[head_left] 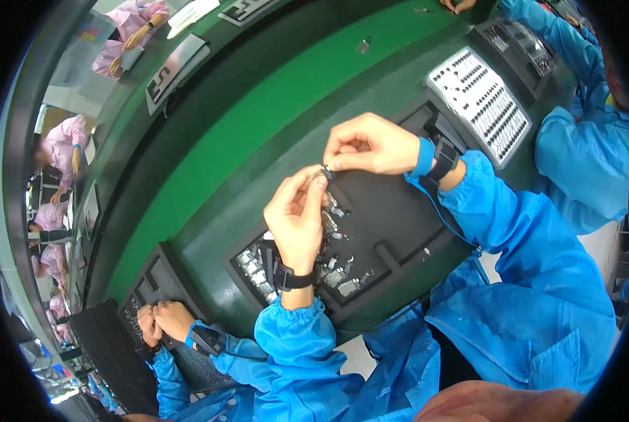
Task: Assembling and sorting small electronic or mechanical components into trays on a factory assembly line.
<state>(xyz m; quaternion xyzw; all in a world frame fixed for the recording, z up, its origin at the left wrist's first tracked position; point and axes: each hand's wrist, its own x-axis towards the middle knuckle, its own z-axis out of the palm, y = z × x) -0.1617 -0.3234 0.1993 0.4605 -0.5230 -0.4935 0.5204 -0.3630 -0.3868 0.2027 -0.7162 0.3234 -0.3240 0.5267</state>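
My left hand [297, 221] is closed in a pinch on a small dark part [328, 173], whose exact kind is too small to tell. Its fingertips meet those of my right hand [372, 146], which is also pinched, at the part's upper end; what lies between the right fingertips is hidden. Both hands are above a black compartmented tray [388, 211]. Beneath and beside my left wrist, small metal and clear pieces [341, 271] lie loose in the tray's compartments. More silvery pieces [255, 274] fill a compartment at its left end.
A white tray [512, 149] with rows of small black-ended parts stands at the right. Beyond it is another black tray [501, 42]. Co-workers' hands [165, 320] work at the lower left, and a blue sleeve [574, 158] is close on the right. A green strip [272, 130] runs along the bench.
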